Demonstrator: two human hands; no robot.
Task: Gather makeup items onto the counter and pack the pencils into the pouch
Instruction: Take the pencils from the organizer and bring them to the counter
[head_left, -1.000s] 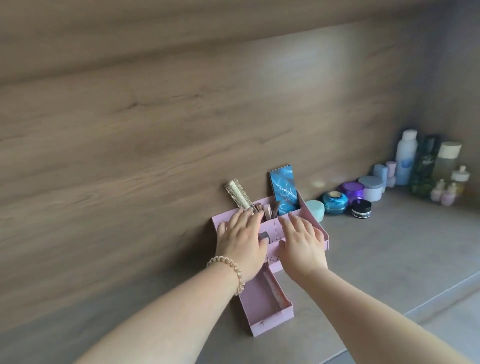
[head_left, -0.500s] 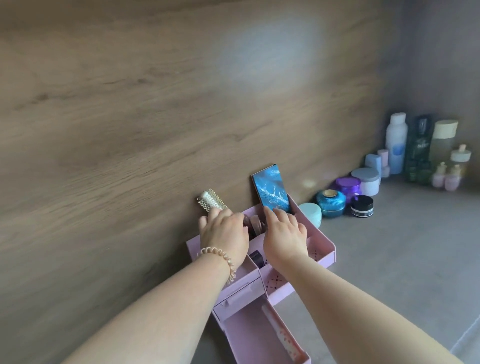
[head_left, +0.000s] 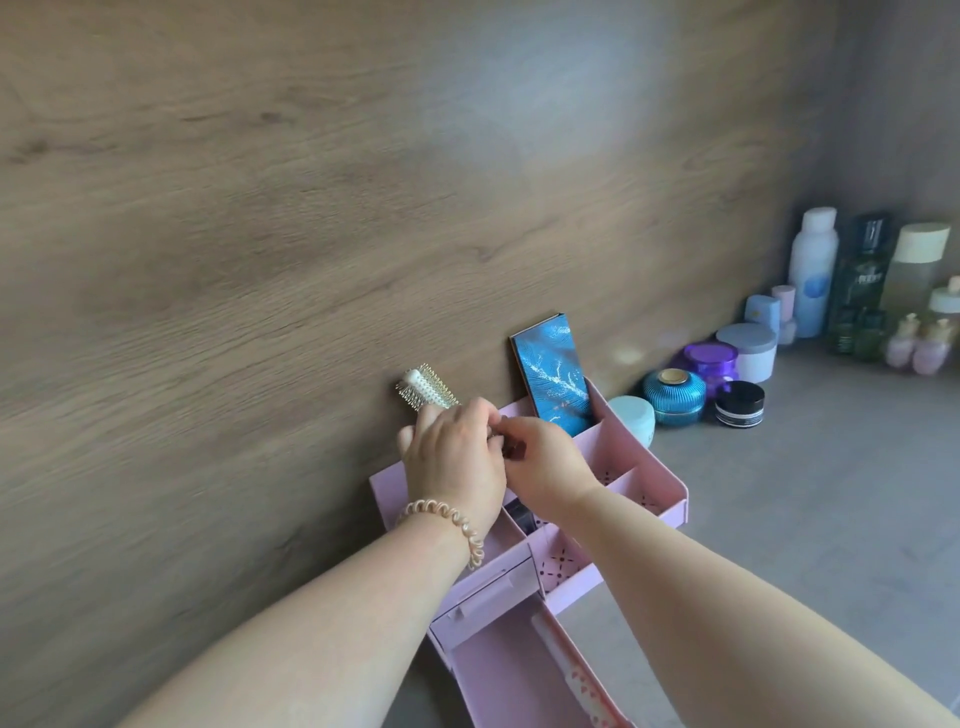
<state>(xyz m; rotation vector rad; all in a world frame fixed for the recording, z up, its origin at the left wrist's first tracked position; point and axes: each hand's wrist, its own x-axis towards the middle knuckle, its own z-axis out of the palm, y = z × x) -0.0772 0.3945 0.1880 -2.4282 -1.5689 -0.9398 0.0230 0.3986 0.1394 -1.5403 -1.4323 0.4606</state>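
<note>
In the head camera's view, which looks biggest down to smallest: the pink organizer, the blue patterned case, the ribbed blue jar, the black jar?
1. pink organizer, though it also lies nearest the camera.
2. blue patterned case.
3. ribbed blue jar.
4. black jar, right beside the ribbed one and clearly smaller.

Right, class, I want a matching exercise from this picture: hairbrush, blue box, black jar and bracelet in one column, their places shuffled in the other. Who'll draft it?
Things
1 hairbrush
2 blue box
3 black jar
4 bracelet

Places
A on the counter, in front of the purple jar
B round the left wrist
C upright at the back of the pink organizer
D poking up just behind the left hand

Pairs: 1-D, 2-C, 3-A, 4-B
</note>
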